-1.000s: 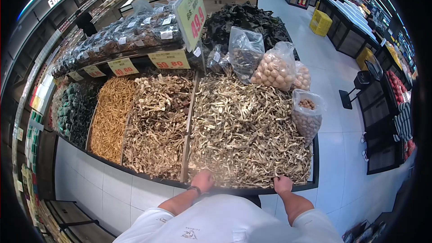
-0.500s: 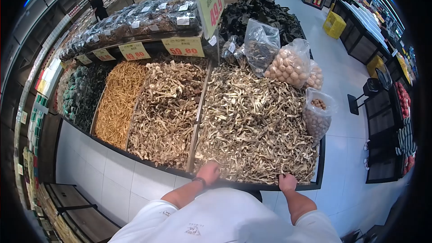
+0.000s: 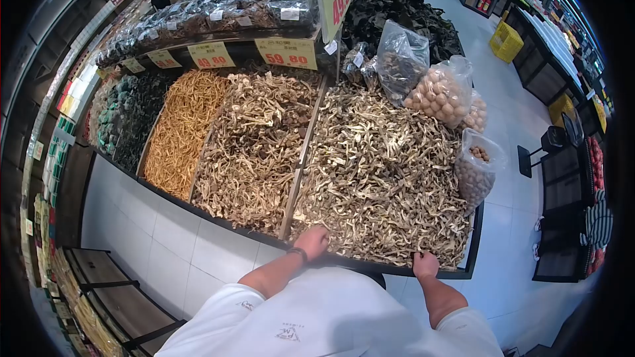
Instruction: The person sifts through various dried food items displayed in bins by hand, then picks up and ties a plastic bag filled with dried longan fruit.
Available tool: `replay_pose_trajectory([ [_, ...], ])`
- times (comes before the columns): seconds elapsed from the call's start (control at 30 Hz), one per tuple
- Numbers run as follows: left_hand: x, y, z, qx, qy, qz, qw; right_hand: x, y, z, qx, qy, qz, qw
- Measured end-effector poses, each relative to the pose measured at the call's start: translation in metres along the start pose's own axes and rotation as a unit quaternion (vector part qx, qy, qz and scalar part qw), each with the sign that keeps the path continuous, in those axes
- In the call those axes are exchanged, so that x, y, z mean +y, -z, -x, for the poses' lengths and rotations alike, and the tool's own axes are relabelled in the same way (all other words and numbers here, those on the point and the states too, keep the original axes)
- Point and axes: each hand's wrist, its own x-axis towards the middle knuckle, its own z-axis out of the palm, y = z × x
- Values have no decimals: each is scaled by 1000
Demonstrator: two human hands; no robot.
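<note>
A wide bin of pale dried mushroom strips (image 3: 383,178) lies in front of me. My left hand (image 3: 313,242), with a dark band on the wrist, is at the bin's front left corner, touching the strips. Its fingers are curled, and what they hold, if anything, is hidden. At the front right, my right hand (image 3: 426,265) is closed at the black front rim (image 3: 370,267), fingers bent over toward the strips. I cannot make out anything in its grip. A wooden divider (image 3: 305,165) separates this bin from browner dried mushrooms (image 3: 254,165) on the left.
Bags of round brown goods (image 3: 438,94) and a smaller bag (image 3: 477,168) line the bin's right side. Behind are black dried fungus (image 3: 403,20), packaged goods (image 3: 231,10) and a price sign (image 3: 334,0). Yellow dried strands (image 3: 182,135) lie farther left. A yellow basket (image 3: 506,42) stands across the aisle.
The view has turned slightly, so the bins and bags appear shifted right and a little up or down. Both hands stay at the same places along the bin's front edge.
</note>
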Motion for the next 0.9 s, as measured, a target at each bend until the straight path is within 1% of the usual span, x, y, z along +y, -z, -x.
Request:
replay_pose_trajectory([
  [0.4, -1, 0, 3, 10, -17, 4, 1000, 2, -2, -1, -8, 4, 8, 1000],
  [0.47, -7, -5, 0, 26, -29, 10, 999, 9, -11, -5, 24, 29, -9, 999],
  [0.6, -9, -7, -1, 19, -21, 21, 999, 6, -7, -3, 7, 22, 17, 1000],
  [0.77, -10, -9, 0, 17, -12, 28, 999, 6, -4, -1, 5, 27, 14, 1000],
  [0.9, -8, -5, -2, -3, -5, 10, 1000, -2, 1, 1, -11, 15, 16, 1000],
])
